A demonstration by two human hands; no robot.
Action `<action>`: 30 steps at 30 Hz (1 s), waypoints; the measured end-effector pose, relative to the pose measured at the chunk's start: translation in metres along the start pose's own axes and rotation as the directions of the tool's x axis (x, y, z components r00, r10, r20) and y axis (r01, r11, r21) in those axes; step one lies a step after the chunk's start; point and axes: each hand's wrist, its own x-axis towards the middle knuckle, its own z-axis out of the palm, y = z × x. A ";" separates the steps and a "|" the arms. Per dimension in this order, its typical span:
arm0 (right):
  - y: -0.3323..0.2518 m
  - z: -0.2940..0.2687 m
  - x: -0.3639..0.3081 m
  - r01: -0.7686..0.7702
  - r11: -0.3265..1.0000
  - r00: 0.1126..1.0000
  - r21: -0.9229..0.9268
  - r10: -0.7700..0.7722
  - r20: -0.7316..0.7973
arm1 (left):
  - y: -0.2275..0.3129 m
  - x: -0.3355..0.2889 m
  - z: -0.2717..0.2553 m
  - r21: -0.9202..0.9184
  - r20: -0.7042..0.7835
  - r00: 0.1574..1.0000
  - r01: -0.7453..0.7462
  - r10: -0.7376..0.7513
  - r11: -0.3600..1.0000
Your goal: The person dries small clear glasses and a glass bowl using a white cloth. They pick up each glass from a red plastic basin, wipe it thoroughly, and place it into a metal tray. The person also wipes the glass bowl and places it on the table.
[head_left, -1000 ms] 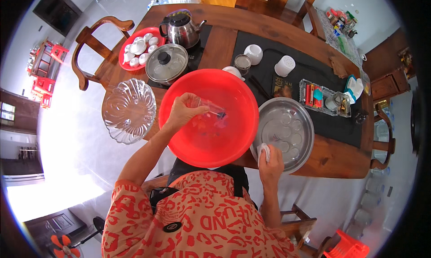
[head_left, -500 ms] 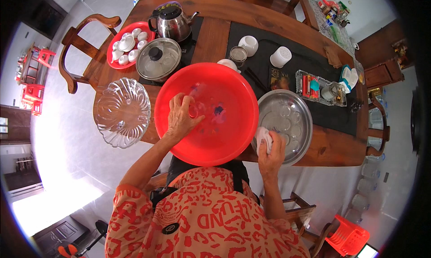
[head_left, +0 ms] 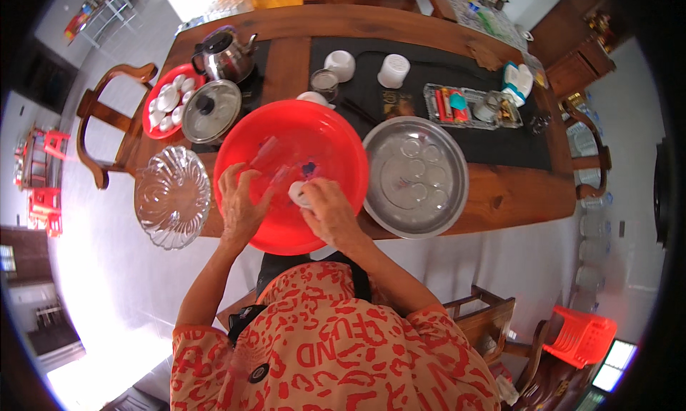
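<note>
Wooden bench (head_left: 500, 189) on a pale tiled floor, black mat (head_left: 457, 82) across its far half.

Red basin (head_left: 291, 175) sits at the near edge of the bench, both hands inside it. Clear glass (head_left: 268, 157) in the basin, hard to read through the red: long axis looks tilted, running from near the left hand up and away toward the far rim; can't tell which end is the mouth.

Left hand (head_left: 239, 207): fingers curled over the near-left rim and into the basin, closed around the lower end of the glass as far as I can tell. Forearm comes up from the lower edge, elbow out left.

Right hand (head_left: 325, 211): fingers bent, gripping a small white piece (head_left: 296, 194), probably a cloth or sponge, just beside the left hand. Palm down, wrist over the near rim.

Around the basin:
- round steel tray (head_left: 418, 175) with small clear glasses, touching or just beside the basin on the right
- cut-glass dish (head_left: 171, 196) on the left, overhanging the bench edge
- lidded steel pot (head_left: 211, 111) and red plate of small white cups (head_left: 166, 100) at far left
- steel kettle (head_left: 225, 53) behind those
- white cups (head_left: 393, 69) and a clear tray of small items (head_left: 464, 105) on the mat

Wooden chair (head_left: 107, 132) at the left end.
</note>
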 end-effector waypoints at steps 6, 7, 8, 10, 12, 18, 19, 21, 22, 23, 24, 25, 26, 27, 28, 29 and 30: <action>-0.004 -0.052 -0.015 0.050 0.984 0.978 -0.169 -0.083 -0.190 | 0.053 0.023 -0.005 -0.145 -0.044 0.981 -0.195 0.190 0.970; 0.006 -0.062 -0.022 -0.056 0.976 0.964 -0.208 -0.001 -0.265 | 0.062 0.026 0.000 -0.203 -0.036 0.971 -0.240 0.237 0.949; 0.019 -0.076 -0.033 -0.151 0.948 0.937 -0.282 0.046 -0.345 | 0.073 0.030 0.004 -0.254 -0.031 0.959 -0.279 0.280 0.926; 0.048 -0.106 -0.058 -0.321 0.879 0.861 -0.351 0.117 -0.495 | 0.102 0.033 0.017 -0.404 0.069 0.953 -0.243 0.295 0.882; 0.061 -0.127 -0.076 -0.460 0.823 0.809 -0.334 0.233 -0.540 | 0.128 0.031 0.041 -0.509 0.181 0.922 -0.210 0.342 0.835; 0.071 -0.127 -0.099 -0.592 0.700 0.799 -0.400 0.443 -0.406 | 0.185 0.020 0.126 -0.488 0.438 0.814 -0.141 0.381 0.861; 0.074 -0.125 -0.098 -0.598 0.712 0.793 -0.369 0.458 -0.401 | 0.190 0.018 0.134 -0.490 0.476 0.805 -0.092 0.355 0.867; 0.079 -0.127 -0.097 -0.593 0.738 0.798 -0.322 0.483 -0.361 | 0.194 0.017 0.142 -0.500 0.470 0.820 -0.058 0.327 0.864; 0.079 -0.135 -0.097 -0.578 0.755 0.811 -0.309 0.489 -0.322 | 0.197 0.016 0.145 -0.503 0.467 0.829 -0.039 0.309 0.863; 0.081 -0.140 -0.097 -0.558 0.777 0.826 -0.291 0.490 -0.278 | 0.199 0.015 0.145 -0.476 0.470 0.837 -0.025 0.279 0.879; 0.086 -0.141 -0.100 -0.545 0.786 0.834 -0.292 0.473 -0.285 | 0.204 0.014 0.144 -0.448 0.472 0.847 -0.010 0.246 0.894; 0.091 -0.141 -0.105 -0.531 0.796 0.842 -0.292 0.455 -0.290 | 0.209 0.012 0.144 -0.418 0.472 0.856 0.008 0.210 0.908; 0.095 -0.139 -0.106 -0.510 0.812 0.852 -0.284 0.432 -0.295 | 0.211 0.011 0.148 -0.416 0.455 0.862 -0.016 0.223 0.909; 0.095 -0.139 -0.104 -0.500 0.820 0.853 -0.280 0.410 -0.322 | 0.211 0.010 0.152 -0.410 0.437 0.869 -0.037 0.232 0.911; 0.094 -0.139 -0.103 -0.512 0.816 0.846 -0.268 0.425 -0.322 | 0.211 0.009 0.156 -0.403 0.419 0.876 -0.057 0.240 0.913; 0.091 -0.139 -0.103 -0.523 0.811 0.839 -0.260 0.438 -0.322 | 0.210 0.005 0.159 -0.401 0.406 0.886 -0.048 0.225 0.915; 0.091 -0.139 -0.103 -0.535 0.805 0.831 -0.257 0.448 -0.329 | 0.212 0.002 0.163 -0.405 0.389 0.895 -0.046 0.217 0.913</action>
